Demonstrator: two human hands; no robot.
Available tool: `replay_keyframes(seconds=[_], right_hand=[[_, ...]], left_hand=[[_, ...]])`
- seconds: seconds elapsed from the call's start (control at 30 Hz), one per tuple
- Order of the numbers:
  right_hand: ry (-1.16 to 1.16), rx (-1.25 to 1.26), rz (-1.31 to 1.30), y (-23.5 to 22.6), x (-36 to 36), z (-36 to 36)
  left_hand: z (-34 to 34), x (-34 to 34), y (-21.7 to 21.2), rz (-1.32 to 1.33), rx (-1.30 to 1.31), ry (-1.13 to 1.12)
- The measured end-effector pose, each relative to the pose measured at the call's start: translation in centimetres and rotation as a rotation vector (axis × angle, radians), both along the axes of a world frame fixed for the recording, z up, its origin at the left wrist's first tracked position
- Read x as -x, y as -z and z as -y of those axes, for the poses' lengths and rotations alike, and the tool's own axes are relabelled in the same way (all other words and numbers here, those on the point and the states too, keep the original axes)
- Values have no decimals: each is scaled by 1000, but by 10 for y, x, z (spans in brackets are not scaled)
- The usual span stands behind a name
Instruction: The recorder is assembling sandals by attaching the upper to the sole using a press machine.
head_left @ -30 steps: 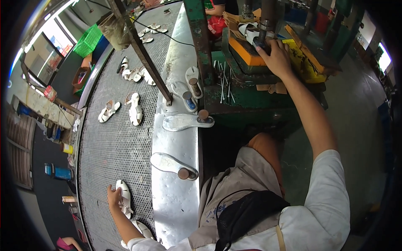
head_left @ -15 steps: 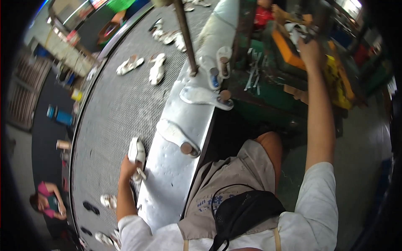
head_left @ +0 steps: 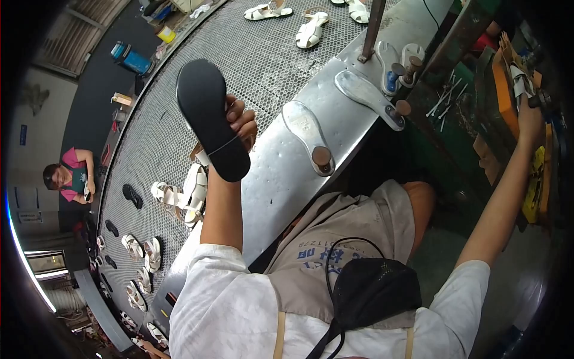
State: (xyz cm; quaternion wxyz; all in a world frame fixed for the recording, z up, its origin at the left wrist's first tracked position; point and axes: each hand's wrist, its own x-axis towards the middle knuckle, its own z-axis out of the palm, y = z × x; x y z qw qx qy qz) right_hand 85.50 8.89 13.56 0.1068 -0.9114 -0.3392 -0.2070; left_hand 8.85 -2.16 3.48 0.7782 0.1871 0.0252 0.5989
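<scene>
Above the mesh conveyor [head_left: 143, 119], left hand [head_left: 238, 122] grips a black-soled sandal [head_left: 210, 116]; right grip unclear.

Person: white short-sleeved shirt [head_left: 239, 305], beige apron [head_left: 353, 239] with tan straps, black pouch [head_left: 371, 290] on black cord; forearms bare.

Even daylight, heavy fisheye bending, dark rim.

The perforated worktop [head_left: 263, 54] and the metal plate [head_left: 299, 155] are brightly lit from above, and a soft sheen is seen on the plate. Deep shadow is found under the worktop edge and around the green machine [head_left: 472, 113]. Straight edges are curved toward the black vignette; detail is softened near the rim.
</scene>
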Motion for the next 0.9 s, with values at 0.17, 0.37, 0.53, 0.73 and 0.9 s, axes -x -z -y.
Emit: replay_keyframes(seconds=[0.17, 0.37, 0.53, 0.73, 0.9], right_hand=[[4, 46, -39, -12, 11, 7], [46, -7, -40, -22, -24, 17], [-153, -162, -6, -16, 22, 24], [-102, -196, -154, -11, 47, 12], [-120, -101, -352, -29, 47, 4]], left_hand=[[0, -26, 10, -38, 50, 18], [4, -74, -8, -730, 258, -199], [28, -89, 33, -457, 360, 130], [89, -158, -10, -589, 222, 228], [147, -144, 21, -295, 276, 504]])
